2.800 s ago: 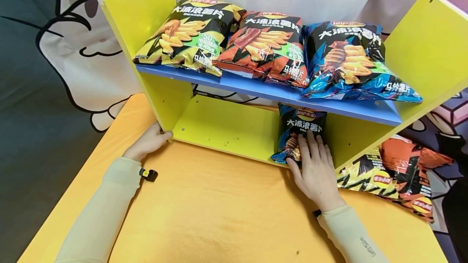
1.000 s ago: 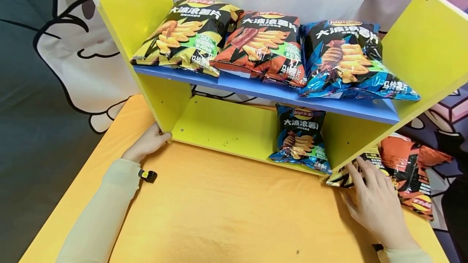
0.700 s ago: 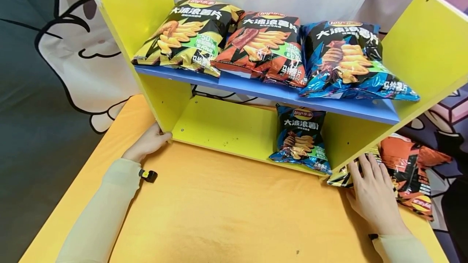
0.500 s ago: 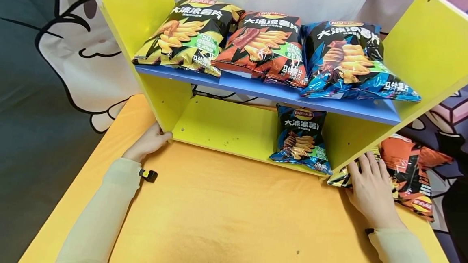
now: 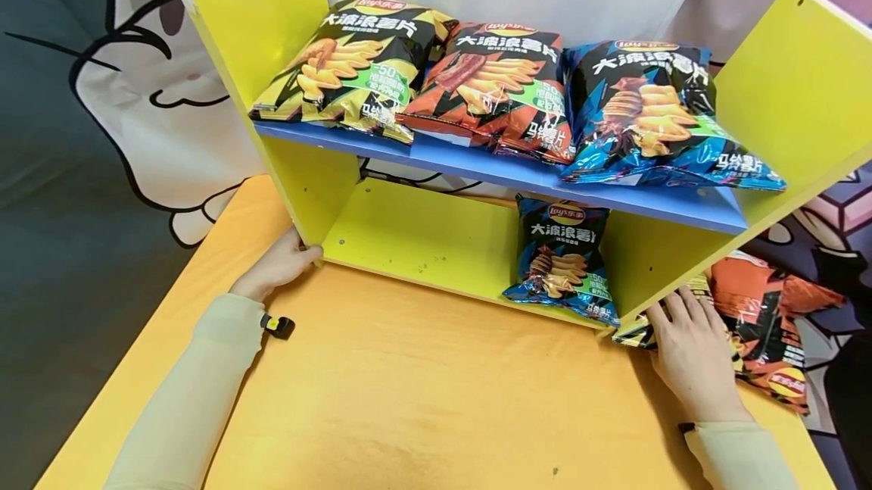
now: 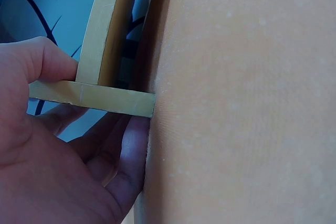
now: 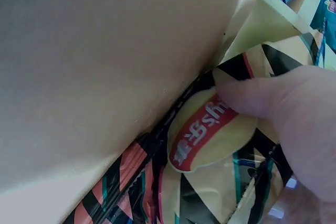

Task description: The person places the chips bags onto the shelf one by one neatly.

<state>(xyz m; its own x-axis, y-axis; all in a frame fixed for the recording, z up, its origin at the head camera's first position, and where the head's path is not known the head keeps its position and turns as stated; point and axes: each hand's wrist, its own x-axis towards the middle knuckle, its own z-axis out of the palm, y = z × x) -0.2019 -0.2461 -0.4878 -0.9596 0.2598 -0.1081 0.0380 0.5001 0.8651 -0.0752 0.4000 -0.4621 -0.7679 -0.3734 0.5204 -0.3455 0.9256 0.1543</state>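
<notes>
My left hand (image 5: 279, 263) holds the lower left corner of a yellow shelf unit (image 5: 415, 244). In the left wrist view the thumb lies on the shelf board's edge (image 6: 100, 97) and the fingers curl beneath it. Outside the unit's right side, my right hand (image 5: 698, 361) reaches over a yellow and black bag of chips (image 5: 635, 334) lying on the table. The right wrist view has the thumb (image 7: 247, 97) pressed on the bag's logo; the other fingers are mostly hidden behind it. A blue bag of chips (image 5: 562, 255) leans upright at the right of the lower compartment.
On the blue upper shelf (image 5: 470, 159) stand a yellow bag (image 5: 347, 66), a red bag (image 5: 493, 88) and a blue bag (image 5: 647, 107). Another red bag (image 5: 766, 323) lies beside my right hand, near the table's (image 5: 409, 391) right edge.
My right hand has let go of the blue bag in the lower compartment and moved right onto the yellow bag, its fingers settling over it. My left hand has stayed at the corner.
</notes>
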